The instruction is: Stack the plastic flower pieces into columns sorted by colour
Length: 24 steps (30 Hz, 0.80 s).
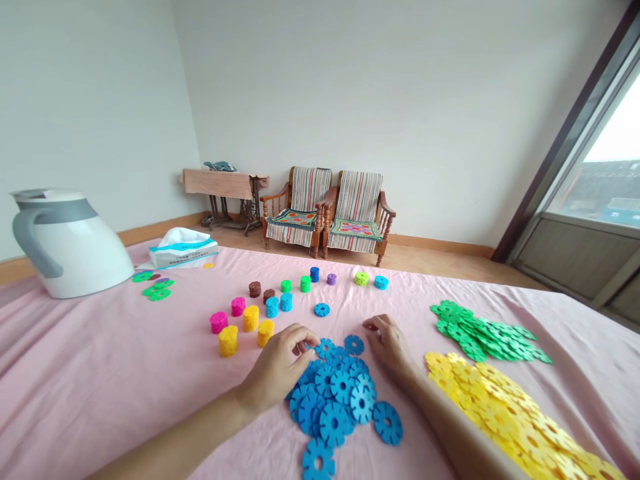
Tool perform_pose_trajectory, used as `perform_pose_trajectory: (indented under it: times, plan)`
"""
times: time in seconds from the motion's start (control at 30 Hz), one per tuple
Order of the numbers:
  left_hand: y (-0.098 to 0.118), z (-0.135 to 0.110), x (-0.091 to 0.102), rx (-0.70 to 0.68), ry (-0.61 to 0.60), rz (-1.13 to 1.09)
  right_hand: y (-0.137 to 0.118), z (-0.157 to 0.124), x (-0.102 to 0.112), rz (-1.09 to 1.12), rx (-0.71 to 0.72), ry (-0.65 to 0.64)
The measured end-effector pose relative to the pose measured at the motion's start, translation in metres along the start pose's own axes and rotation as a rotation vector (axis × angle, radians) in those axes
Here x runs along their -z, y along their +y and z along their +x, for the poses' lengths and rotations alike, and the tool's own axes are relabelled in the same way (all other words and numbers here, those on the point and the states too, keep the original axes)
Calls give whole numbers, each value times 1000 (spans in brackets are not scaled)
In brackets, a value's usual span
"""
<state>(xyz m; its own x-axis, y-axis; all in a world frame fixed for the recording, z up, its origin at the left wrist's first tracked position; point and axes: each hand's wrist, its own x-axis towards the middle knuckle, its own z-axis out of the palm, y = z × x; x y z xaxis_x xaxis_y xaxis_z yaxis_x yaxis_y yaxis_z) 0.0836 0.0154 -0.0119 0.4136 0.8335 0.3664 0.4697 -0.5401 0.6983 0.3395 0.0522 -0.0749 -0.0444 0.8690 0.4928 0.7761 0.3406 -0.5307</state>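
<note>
A heap of blue snowflake-shaped plastic discs [339,395] lies on the pink cloth in front of me. My left hand [280,367] rests at the heap's left edge, fingertips pinched on a blue disc [324,347]. My right hand [387,343] sits at the heap's upper right, fingers curled; whether they hold anything I cannot see. A single blue disc [322,309] lies flat beyond the heap. Short stacks of discs stand further back: yellow [228,341], pink [219,322], blue [286,302], brown [255,289], green [305,284] and purple [332,279].
Green discs [485,332] and yellow discs [505,407] are spread at the right. A white kettle [65,243], a tissue pack [183,250] and a few green discs [156,288] sit at the left. Two wooden chairs [327,213] and a side table [225,183] stand by the far wall.
</note>
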Motion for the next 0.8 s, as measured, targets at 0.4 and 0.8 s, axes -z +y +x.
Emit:
perform_pose_trajectory:
  times: [0.4, 0.8]
  plan:
    - [18, 60, 17, -271, -618, 405, 0, 0, 0, 14, 2, 4]
    - [7, 75, 8, -268, -624, 582, -3, 0, 0, 16, 3, 4]
